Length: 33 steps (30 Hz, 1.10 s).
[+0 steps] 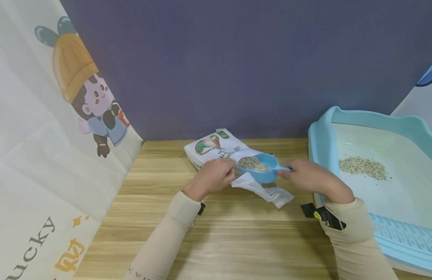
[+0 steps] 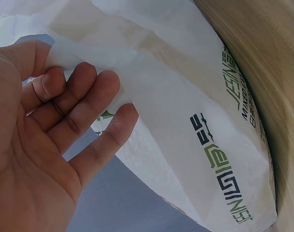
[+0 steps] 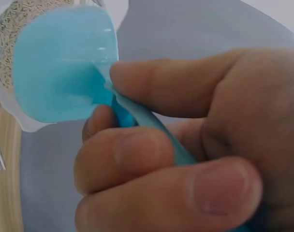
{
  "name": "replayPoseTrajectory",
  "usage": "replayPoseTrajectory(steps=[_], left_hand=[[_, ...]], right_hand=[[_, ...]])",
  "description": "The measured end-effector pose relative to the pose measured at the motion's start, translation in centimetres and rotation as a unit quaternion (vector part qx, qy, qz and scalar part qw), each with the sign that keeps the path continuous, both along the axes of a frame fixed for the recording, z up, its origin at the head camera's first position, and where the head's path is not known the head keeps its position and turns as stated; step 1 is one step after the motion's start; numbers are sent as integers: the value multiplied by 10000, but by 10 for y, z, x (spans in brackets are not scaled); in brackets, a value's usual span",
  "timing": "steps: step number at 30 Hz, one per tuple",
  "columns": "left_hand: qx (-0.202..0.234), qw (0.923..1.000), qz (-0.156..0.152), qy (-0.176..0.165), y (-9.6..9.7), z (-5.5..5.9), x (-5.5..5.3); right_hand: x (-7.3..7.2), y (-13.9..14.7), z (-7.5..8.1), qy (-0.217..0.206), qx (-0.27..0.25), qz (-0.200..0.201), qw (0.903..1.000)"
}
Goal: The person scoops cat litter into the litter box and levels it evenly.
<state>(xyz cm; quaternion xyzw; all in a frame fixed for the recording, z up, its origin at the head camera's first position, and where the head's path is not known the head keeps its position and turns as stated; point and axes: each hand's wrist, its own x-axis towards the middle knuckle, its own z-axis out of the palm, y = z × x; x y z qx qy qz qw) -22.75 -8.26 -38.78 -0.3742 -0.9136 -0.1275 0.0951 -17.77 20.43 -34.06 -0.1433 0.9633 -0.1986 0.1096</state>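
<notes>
Left hand first: it's at the mouth of the white bag, thumb and index finger pinching the bag's edge. In the left wrist view the other fingers are spread out looser alongside the plastic. I'll use the bag as my landmark for everything else.

The right hand is just right of the bag, fingers wrapped around the handle of a light blue scoop. The scoop's front end sits in the bag's mouth, and there's a pile of small tan pellets in it. More of the same shows at the bag's mouth, by the left hand. A torn white flap hangs off the bag on the near side, below the scoop.

The bag itself lies on its side on a wood-grain table, mouth toward the right hand, with a dark wall behind it. Well off to the bag's right is a big blue-and-white tray with a patch of pellets on its floor. Left of the bag, a pale wall sheet has a cartoon figure in an orange hat.
</notes>
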Motion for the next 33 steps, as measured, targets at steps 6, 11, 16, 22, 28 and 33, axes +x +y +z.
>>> replayPoseTrajectory(steps=[6,11,16,22,28,33], left_hand=[[1,10000,-55,-8,-4,0,4],[-11,10000,-96,10,-8,0,7],[5,9998,-164,57,-12,1,11],[-11,9997,-214,121,-16,2,15],[-22,9996,-252,113,-17,1,17],[-29,9996,-243,135,-17,1,16]], right_hand=[[11,6,6,-108,-10,-14,9999],[21,10,11,-139,-22,-33,9999],[33,14,16,-155,17,-94,9998],[45,20,20,-200,94,-182,9996],[50,28,21,-283,102,-299,9991],[55,38,23,-265,-25,-246,9993]])
